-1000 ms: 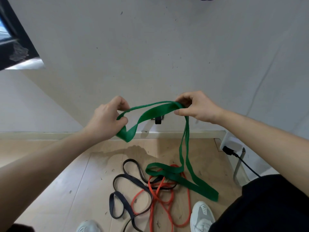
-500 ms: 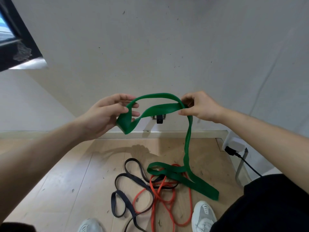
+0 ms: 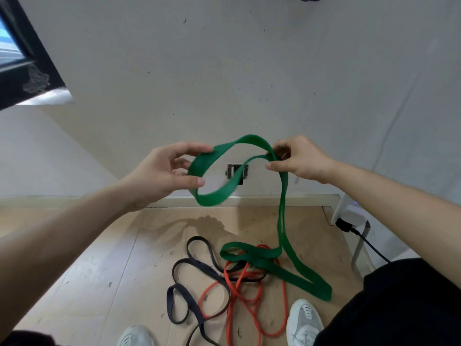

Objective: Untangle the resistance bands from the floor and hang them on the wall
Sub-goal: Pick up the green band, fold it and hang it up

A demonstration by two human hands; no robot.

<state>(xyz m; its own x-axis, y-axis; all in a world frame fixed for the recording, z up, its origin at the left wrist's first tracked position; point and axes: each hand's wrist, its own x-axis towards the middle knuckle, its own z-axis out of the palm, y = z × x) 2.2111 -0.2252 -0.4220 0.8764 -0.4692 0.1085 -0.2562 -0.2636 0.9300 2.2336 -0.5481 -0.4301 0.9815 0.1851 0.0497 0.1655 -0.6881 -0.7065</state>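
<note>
A wide green resistance band hangs from both my hands in front of the wall. My right hand pinches its top where two strands cross. My left hand holds the left side of an open loop between thumb and fingers. The band's lower end lies folded on the floor over an orange band and a black band, which are tangled together. A small metal wall hook shows through the green loop, low on the white wall.
My two white shoes stand at the near edge of the tangle. A white table leg and a black plug with cable are at the right. A dark window frame is at the upper left. The floor is light wood.
My left hand has loosened from a fist and spread the green band into a wider, rounder loop. Both hands have risen slightly; the right hand keeps its pinch.
</note>
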